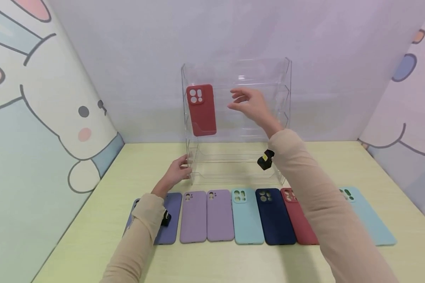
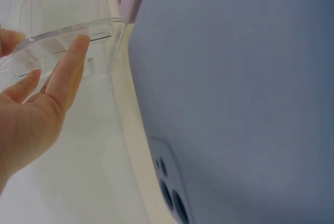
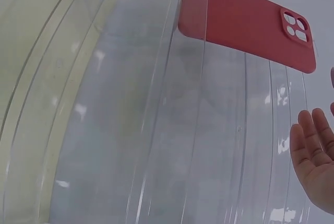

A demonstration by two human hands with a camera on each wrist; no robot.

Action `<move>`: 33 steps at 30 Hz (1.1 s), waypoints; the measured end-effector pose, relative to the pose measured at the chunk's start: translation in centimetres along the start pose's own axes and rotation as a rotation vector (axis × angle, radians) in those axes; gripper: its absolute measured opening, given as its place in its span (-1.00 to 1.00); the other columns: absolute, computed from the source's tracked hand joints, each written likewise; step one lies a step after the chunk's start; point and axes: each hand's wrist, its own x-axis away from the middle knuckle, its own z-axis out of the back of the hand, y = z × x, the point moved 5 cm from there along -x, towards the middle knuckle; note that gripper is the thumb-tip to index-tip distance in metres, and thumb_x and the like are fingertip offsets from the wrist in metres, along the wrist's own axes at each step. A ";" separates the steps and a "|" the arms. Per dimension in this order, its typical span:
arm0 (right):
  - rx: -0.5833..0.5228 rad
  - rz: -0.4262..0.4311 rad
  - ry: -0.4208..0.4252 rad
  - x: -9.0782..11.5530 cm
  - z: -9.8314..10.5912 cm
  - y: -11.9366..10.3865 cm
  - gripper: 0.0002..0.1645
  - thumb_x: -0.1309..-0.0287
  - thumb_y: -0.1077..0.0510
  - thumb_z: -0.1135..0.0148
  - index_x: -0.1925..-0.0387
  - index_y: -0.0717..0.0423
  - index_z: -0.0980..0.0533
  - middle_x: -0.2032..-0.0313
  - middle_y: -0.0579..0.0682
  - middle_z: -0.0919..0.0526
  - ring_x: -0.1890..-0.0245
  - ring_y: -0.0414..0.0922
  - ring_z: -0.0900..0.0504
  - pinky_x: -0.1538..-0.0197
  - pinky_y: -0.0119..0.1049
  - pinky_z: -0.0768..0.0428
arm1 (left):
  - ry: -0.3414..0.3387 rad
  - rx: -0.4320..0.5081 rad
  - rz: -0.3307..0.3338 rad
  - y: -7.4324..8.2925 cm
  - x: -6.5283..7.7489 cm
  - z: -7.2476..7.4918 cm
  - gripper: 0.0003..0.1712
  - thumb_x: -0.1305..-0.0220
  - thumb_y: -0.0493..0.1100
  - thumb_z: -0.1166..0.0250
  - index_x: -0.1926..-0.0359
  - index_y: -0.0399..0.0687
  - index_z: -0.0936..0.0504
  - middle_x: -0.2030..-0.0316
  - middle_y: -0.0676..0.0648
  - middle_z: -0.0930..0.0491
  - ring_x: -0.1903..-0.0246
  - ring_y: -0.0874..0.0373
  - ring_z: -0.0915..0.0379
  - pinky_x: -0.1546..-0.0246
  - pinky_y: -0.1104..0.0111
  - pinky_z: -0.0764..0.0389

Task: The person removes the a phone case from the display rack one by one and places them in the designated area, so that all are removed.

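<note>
A clear tiered rack [image 1: 237, 179] stands upright at the back of the table. A red phone case [image 1: 203, 114] leans in its upper left part, camera holes at the top; the right wrist view shows the same red case [image 3: 240, 20] behind a clear lip. My right hand [image 1: 249, 103] hovers right of that case, apart from it, its fingers loosely bent around nothing. Low on the rack's left side, my left hand [image 1: 177, 173] holds the side panel [image 2: 68, 33], with fingertips on it. Part of this grip is hidden in the head view.
Before the rack lies a row of phone cases: periwinkle [image 1: 171, 228], two purple [image 1: 193, 218], mint [image 1: 248, 222], navy [image 1: 277, 218], red [image 1: 301, 222] and light blue [image 1: 372, 220]. My forearms cover parts of some. Cartoon-printed panels [image 1: 85, 118] flank the table.
</note>
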 end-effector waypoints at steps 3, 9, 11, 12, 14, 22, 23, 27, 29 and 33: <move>-0.013 0.019 0.007 -0.7 -0.5 -0.2 -0.40 0.01 0.15 -0.33 -0.12 0.10 -0.42 0.06 0.11 -0.53 0.12 -0.11 -0.54 0.11 -0.25 -0.56 | -0.015 0.021 0.011 0.6 0.4 0.0 -0.26 -0.17 -0.41 0.01 -0.38 -0.23 0.02 -0.16 -0.41 -0.22 -0.09 -0.28 -0.28 0.14 0.16 -0.58; -0.032 0.000 0.016 -2.1 -1.6 -0.1 -0.34 0.04 0.20 -0.35 -0.15 0.10 -0.37 0.07 0.18 -0.53 0.13 -0.08 -0.54 0.11 -0.26 -0.57 | -0.012 0.020 0.007 -0.1 0.1 0.1 -0.26 -0.18 -0.40 0.01 -0.38 -0.19 0.01 -0.15 -0.39 -0.23 -0.09 -0.26 -0.29 0.14 0.16 -0.58; -0.024 -0.006 0.002 -2.5 -2.1 0.0 -0.30 0.04 0.20 -0.34 -0.19 0.09 -0.33 0.04 0.18 -0.52 0.11 -0.06 -0.54 0.09 -0.24 -0.56 | -0.005 0.008 0.001 0.0 0.1 0.1 -0.26 -0.17 -0.41 0.02 -0.38 -0.21 0.00 -0.14 -0.40 -0.24 -0.07 -0.27 -0.30 0.16 0.18 -0.59; -0.020 -0.008 -0.009 -2.7 -2.4 0.0 -0.28 0.03 0.20 -0.34 -0.21 0.08 -0.31 0.03 0.18 -0.51 0.10 -0.05 -0.54 0.08 -0.23 -0.56 | 0.000 0.007 0.000 0.0 0.1 0.2 -0.27 -0.16 -0.41 0.01 -0.38 -0.21 -0.01 -0.14 -0.40 -0.25 -0.07 -0.27 -0.31 0.17 0.18 -0.59; -0.010 -0.010 -0.034 -3.0 -2.8 0.0 -0.25 0.02 0.17 -0.34 -0.24 0.04 -0.28 0.00 0.17 -0.50 0.08 -0.05 -0.53 0.07 -0.21 -0.55 | 0.004 0.006 -0.003 0.1 0.1 0.2 -0.26 -0.16 -0.41 0.01 -0.37 -0.22 -0.01 -0.14 -0.41 -0.25 -0.06 -0.27 -0.31 0.18 0.18 -0.60; 0.010 -0.030 -0.105 -3.7 -4.3 -0.2 -0.17 0.00 0.13 -0.33 -0.31 -0.09 -0.19 -0.07 0.11 -0.45 0.01 -0.07 -0.50 0.03 -0.20 -0.54 | 0.001 0.013 -0.006 0.1 0.2 0.0 -0.26 -0.15 -0.42 0.01 -0.37 -0.23 0.00 -0.14 -0.41 -0.24 -0.06 -0.26 -0.31 0.19 0.20 -0.60; 0.007 -0.037 -0.113 -3.7 -4.5 -0.3 -0.16 0.00 0.13 -0.32 -0.31 -0.10 -0.18 -0.07 0.10 -0.45 0.00 -0.07 -0.50 0.03 -0.20 -0.54 | 0.003 0.012 -0.010 0.1 0.2 0.0 -0.26 -0.15 -0.42 0.01 -0.37 -0.23 0.00 -0.13 -0.42 -0.24 -0.05 -0.27 -0.32 0.20 0.21 -0.60; -0.014 -0.064 -0.126 -3.9 -5.0 -0.5 -0.15 -0.03 0.16 -0.30 -0.33 -0.15 -0.15 -0.08 0.07 -0.46 0.01 -0.07 -0.52 0.01 -0.22 -0.54 | 0.001 0.013 -0.021 0.1 0.3 -0.1 -0.26 -0.14 -0.43 0.01 -0.37 -0.24 0.00 -0.11 -0.42 -0.26 -0.03 -0.28 -0.33 0.22 0.22 -0.61; -0.018 -0.072 -0.119 -3.9 -5.1 -0.5 -0.16 -0.05 0.16 -0.28 -0.33 -0.17 -0.14 -0.07 0.06 -0.47 0.03 -0.07 -0.53 0.03 -0.24 -0.55 | -0.001 0.014 -0.024 0.2 0.3 -0.2 -0.25 -0.14 -0.43 0.01 -0.37 -0.25 0.00 -0.11 -0.43 -0.26 -0.03 -0.28 -0.33 0.23 0.23 -0.61; -0.022 -0.060 -0.096 -4.0 -5.3 -0.6 -0.21 -0.12 0.17 -0.21 -0.34 -0.20 -0.13 -0.02 0.07 -0.50 0.07 -0.06 -0.54 0.10 -0.28 -0.57 | 0.001 0.008 -0.018 0.2 0.4 -0.3 -0.25 -0.14 -0.42 0.00 -0.37 -0.24 -0.01 -0.11 -0.41 -0.26 -0.04 -0.27 -0.33 0.22 0.22 -0.61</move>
